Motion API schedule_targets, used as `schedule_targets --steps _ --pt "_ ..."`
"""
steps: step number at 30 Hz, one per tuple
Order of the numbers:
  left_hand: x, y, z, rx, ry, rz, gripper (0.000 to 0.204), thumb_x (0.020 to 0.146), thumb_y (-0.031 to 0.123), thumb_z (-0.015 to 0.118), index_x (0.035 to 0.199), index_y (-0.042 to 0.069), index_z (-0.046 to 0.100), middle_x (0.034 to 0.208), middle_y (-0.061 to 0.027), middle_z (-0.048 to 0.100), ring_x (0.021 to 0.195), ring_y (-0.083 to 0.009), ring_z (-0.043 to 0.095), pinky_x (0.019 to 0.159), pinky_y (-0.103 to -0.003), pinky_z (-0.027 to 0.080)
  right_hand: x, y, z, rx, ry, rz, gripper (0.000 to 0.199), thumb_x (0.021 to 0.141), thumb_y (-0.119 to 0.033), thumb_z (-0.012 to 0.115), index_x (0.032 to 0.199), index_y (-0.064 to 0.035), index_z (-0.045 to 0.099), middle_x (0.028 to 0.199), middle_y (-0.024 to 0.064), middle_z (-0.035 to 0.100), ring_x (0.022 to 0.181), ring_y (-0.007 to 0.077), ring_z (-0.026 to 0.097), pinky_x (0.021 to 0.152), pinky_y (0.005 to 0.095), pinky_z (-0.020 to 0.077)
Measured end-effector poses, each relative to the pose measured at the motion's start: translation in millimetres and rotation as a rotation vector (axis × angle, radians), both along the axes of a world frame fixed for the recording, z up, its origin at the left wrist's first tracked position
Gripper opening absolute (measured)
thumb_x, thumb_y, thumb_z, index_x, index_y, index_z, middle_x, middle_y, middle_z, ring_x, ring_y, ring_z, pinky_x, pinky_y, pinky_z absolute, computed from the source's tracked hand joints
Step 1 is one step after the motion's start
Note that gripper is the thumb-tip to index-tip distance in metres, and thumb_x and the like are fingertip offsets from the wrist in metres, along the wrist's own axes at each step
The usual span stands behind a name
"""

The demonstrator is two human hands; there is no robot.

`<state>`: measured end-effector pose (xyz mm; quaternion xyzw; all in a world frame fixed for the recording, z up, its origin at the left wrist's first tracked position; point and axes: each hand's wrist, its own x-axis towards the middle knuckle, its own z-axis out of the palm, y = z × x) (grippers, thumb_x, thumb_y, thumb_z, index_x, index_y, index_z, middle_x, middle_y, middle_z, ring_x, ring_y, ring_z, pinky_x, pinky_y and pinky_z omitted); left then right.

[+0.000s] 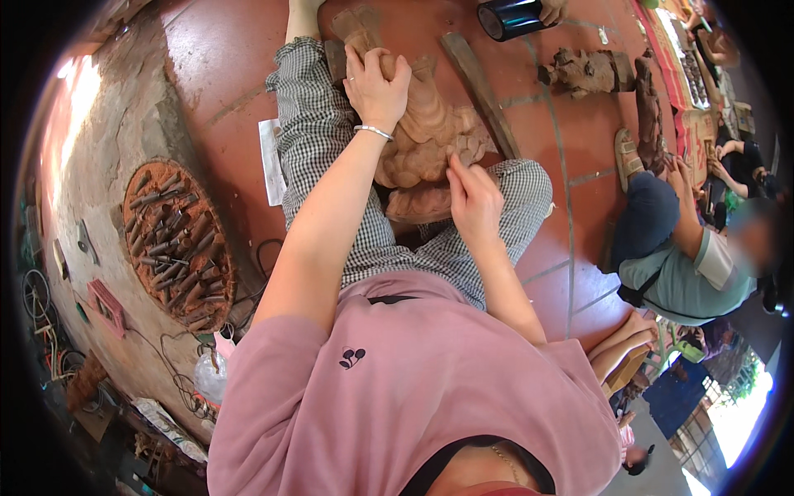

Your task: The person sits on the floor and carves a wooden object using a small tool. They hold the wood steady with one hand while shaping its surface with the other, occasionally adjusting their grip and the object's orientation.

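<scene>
A carved reddish-brown wooden figure (426,136) lies across my lap, over checked trousers. My left hand (376,83), with a silver bracelet at the wrist, lies flat on the upper part of the carving and holds it down. My right hand (471,198) is lower, at the carving's right edge. Its fingers are pinched against the wood, maybe on a small piece of abrasive; I cannot make out what.
A round woven tray (178,244) full of chisels sits on the floor at my left. A wooden plank (480,91) and another carving (587,70) lie on the red tiles beyond. A seated person (678,256) works at the right. A dark cylinder (509,16) is at top.
</scene>
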<state>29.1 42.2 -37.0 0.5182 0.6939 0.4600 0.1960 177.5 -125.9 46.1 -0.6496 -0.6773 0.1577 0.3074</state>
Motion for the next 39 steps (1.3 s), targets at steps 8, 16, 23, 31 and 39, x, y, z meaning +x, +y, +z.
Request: schedule_targets --steps 8,16,23,31,39 --pt "3 1 1 -0.002 0.010 0.015 0.040 0.087 0.043 0.067 0.114 0.014 0.065 0.154 -0.0338 0.034 0.142 -0.0445 0.036 0.112 -0.064 0.029 24 29 -7 0.228 0.010 0.251 0.029 0.077 -0.008 0.079 0.105 -0.0116 0.077 0.073 0.0049 0.058 0.068 0.0226 0.056 0.061 0.0329 0.0472" --pt "3 3 -1 0.015 0.050 0.017 0.041 0.087 0.043 0.067 0.115 0.013 0.065 0.154 -0.0341 0.033 0.143 -0.0441 0.035 0.112 -0.063 0.028 45 44 -8 0.209 -0.148 0.383 0.026 0.078 -0.015 0.077 0.104 -0.0169 0.078 0.067 0.0010 0.053 0.063 0.0174 0.055 0.055 0.0306 0.0462" --pt "0 -1 -4 0.025 0.015 0.004 0.040 0.087 0.043 0.067 0.115 0.013 0.065 0.154 -0.0335 0.034 0.142 -0.0446 0.037 0.111 -0.063 0.030 37 45 -7 0.175 -0.120 0.412 0.024 0.078 -0.012 0.077 0.102 -0.0140 0.078 0.065 0.0018 0.054 0.060 0.0196 0.053 0.054 0.0326 0.0450" --pt "-4 1 -7 0.063 -0.019 -0.011 0.038 0.087 0.042 0.067 0.113 0.014 0.066 0.152 -0.0345 0.036 0.141 -0.0449 0.038 0.110 -0.062 0.031 29 63 -9 0.180 -0.058 0.488 0.023 0.078 -0.015 0.077 0.101 -0.0146 0.078 0.066 0.0008 0.057 0.062 0.0187 0.054 0.054 0.0317 0.0452" --pt "0 2 -1 0.016 -0.016 -0.012 0.040 0.086 0.043 0.068 0.114 0.014 0.066 0.153 -0.0347 0.034 0.141 -0.0454 0.037 0.112 -0.062 0.029 11 73 3 0.163 -0.083 0.586 0.023 0.080 -0.014 0.076 0.102 -0.0119 0.078 0.068 0.0027 0.059 0.062 0.0195 0.055 0.056 0.0320 0.0449"
